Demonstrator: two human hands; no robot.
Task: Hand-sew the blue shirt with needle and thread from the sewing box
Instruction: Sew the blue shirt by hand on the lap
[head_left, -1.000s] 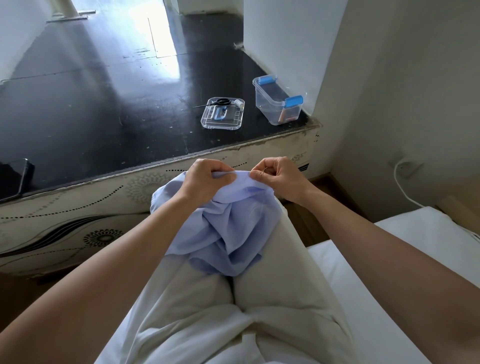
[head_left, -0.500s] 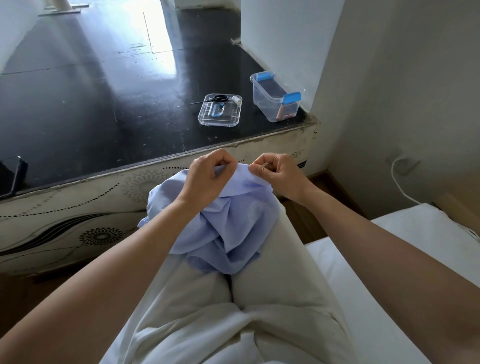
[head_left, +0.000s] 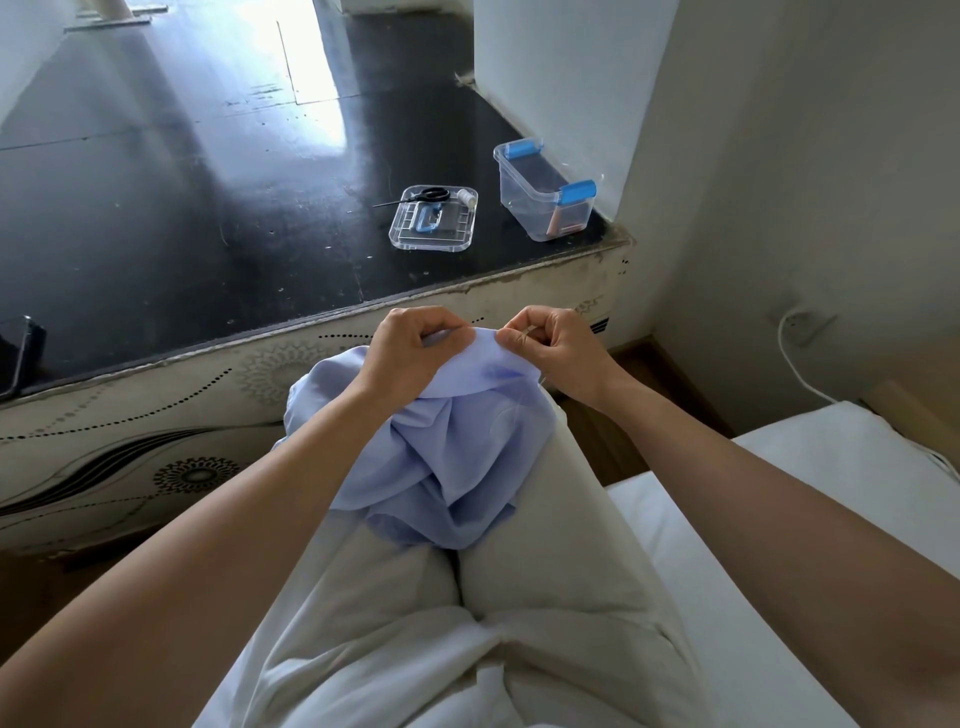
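The pale blue shirt (head_left: 441, 452) lies bunched on my lap, over my knees. My left hand (head_left: 410, 348) pinches its upper edge from the left. My right hand (head_left: 550, 343) grips the same edge from the right, with a thin needle (head_left: 525, 332) between its fingertips. The thread is too fine to make out. On the black tabletop stands the clear sewing box (head_left: 545, 189) with blue clips, open. Its clear lid (head_left: 434, 218) lies to the left, carrying black scissors (head_left: 423, 196), a white thread spool (head_left: 467, 197) and a blue piece.
A dark phone (head_left: 18, 353) lies at the table's left front edge. A white wall and a corner column rise on the right, with a white cable (head_left: 800, 374) hanging there. I sit on a white mattress (head_left: 779, 519); wood floor shows between it and the table.
Both hands have come closer together on the shirt's top edge and risen slightly. The fabric is pulled tighter between them.
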